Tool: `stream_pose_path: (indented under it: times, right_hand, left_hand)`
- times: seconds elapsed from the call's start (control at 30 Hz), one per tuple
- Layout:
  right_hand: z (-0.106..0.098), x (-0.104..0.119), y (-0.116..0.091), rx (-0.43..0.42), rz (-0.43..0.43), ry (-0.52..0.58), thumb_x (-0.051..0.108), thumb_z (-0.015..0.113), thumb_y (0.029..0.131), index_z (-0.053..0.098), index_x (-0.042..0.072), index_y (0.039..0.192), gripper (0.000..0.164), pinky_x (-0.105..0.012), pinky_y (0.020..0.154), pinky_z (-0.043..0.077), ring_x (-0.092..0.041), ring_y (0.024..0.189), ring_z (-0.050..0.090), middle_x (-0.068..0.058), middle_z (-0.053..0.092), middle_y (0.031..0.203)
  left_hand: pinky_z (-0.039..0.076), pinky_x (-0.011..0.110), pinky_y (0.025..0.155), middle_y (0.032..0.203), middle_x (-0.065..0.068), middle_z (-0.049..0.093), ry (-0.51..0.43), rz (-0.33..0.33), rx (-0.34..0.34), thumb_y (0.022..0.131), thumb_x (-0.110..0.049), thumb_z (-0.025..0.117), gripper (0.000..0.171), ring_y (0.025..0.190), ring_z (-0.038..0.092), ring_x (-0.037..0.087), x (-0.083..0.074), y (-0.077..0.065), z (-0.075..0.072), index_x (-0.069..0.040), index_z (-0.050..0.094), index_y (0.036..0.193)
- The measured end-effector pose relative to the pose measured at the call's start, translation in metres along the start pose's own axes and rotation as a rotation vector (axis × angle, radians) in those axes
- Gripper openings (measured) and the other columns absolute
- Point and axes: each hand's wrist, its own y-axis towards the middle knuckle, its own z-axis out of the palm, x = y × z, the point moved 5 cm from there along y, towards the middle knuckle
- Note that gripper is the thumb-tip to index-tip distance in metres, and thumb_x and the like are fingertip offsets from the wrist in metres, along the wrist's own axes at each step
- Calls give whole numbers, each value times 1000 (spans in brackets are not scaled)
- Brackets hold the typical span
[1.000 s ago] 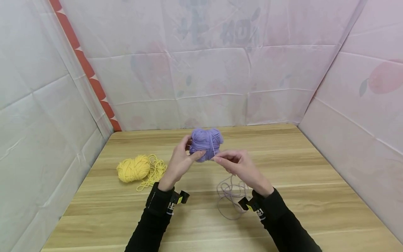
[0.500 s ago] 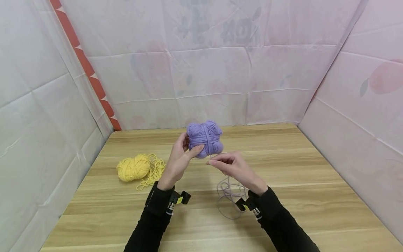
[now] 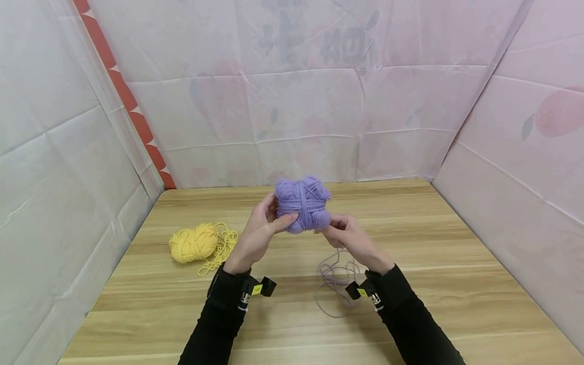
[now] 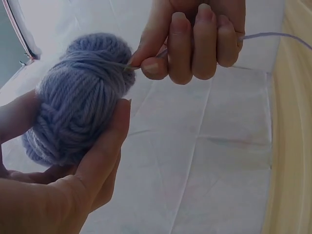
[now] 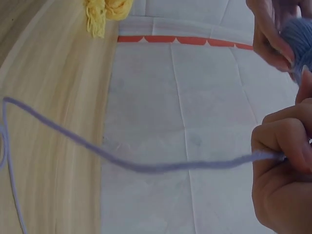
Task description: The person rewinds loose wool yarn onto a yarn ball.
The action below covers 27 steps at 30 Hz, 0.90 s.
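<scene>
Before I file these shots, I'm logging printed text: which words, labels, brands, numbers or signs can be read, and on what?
Nothing legible.
Back cloth: large faint characters, too pale to read.
Left wrist camera's yellow label: any print too small to read.
Right wrist camera's yellow label: likewise.
Purple yarn ball, yellow yarn ball: no text visible.

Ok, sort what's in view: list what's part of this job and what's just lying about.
In the job:
purple yarn ball, held in the left hand
purple strand, pinched in the right hand and trailing down to the table

Just lying about:
yellow yarn ball, held by neither hand
loose yellow yarn beside it
</scene>
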Motion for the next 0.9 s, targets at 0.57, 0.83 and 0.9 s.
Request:
stream_pose_path:
  times: [0.57,0.83,0.9]
  right_hand:
    - [-15,-4,-1,78,21,99,14,47,101,60,11,98,14,-33,52,18,-9,53,29,7,41,68]
    - [-22,-1,-5,7,31,125,9,44,100,55,15,87,18,-31,54,20,-6,55,34,9,41,68]
    - [-23,1,-5,-22,47,119,14,48,100,58,16,89,16,-26,51,24,-4,56,38,10,46,70]
  left_hand:
    - [48,38,102,136,15,49,105,19,124,90,-5,64,64,124,51,26,-4,-5,3,-13,35,146]
    - [53,36,93,132,16,52,170,43,265,88,1,64,65,119,54,24,-3,-6,11,-11,37,145]
    - [54,37,94,134,15,53,201,22,303,88,0,64,65,121,53,26,-1,-7,13,-12,37,146]
